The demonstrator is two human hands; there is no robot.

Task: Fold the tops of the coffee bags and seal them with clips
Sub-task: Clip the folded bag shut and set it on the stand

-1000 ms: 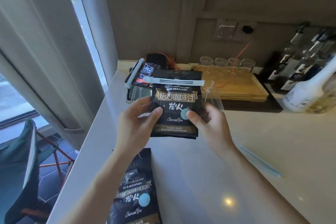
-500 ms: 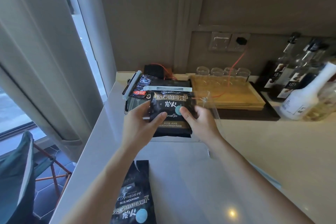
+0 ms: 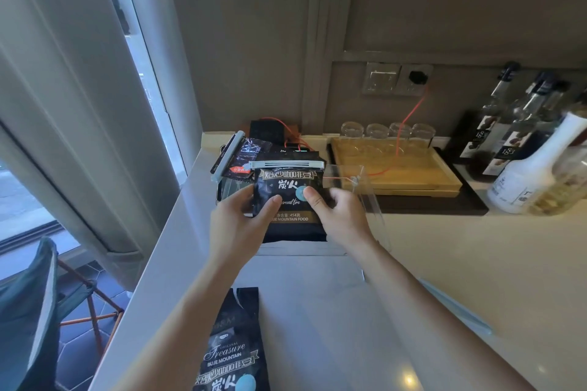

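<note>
A black coffee bag [image 3: 290,219] with its top folded over and a white clip [image 3: 286,164] across the fold is gripped on both sides, my left hand [image 3: 236,225] on its left edge and my right hand [image 3: 338,216] on its right edge. The bag stands inside a clear plastic bin [image 3: 371,197] at the back left of the counter. Behind it leans another dark bag [image 3: 251,152] with a white clip [image 3: 227,152] on it. A third black coffee bag [image 3: 233,349], unfolded and without a clip, lies flat near the counter's front edge. A pale blue clip [image 3: 457,308] lies on the counter to my right.
A wooden tray [image 3: 400,168] with several upturned glasses [image 3: 387,132] sits on a black mat at the back. Syrup bottles [image 3: 521,124] and a white bottle [image 3: 533,168] stand at the right. An orange cable [image 3: 413,111] runs from the wall socket. A folding chair [image 3: 28,311] is below the counter's left edge.
Both hands have carried the clipped bag away from me and lowered it into the clear bin at the back, beside the other clipped bag.
</note>
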